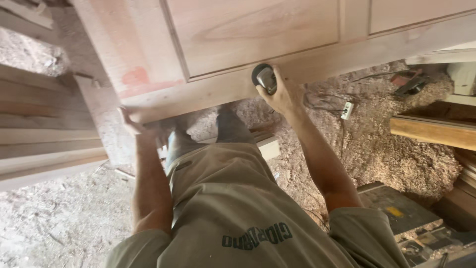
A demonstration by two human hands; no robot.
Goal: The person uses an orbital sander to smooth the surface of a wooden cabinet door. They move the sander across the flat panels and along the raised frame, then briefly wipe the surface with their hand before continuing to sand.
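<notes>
Right hand (282,94) grips a round tool (264,78) against the door's (258,30) level edge; left hand (130,121), seemingly flat-fingered, steadies its corner.

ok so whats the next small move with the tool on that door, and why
Probably slide the tool along the door's bottom rail. The right hand presses it against the rail's edge, while the left hand steadies the door's corner.

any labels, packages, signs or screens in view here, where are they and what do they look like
Shirt print: dark lettering on the person's khaki shirt, bottom centre.
Yellow label: small patch on a dark grey slab, lower right.
No packages, signs or screens show.
</notes>
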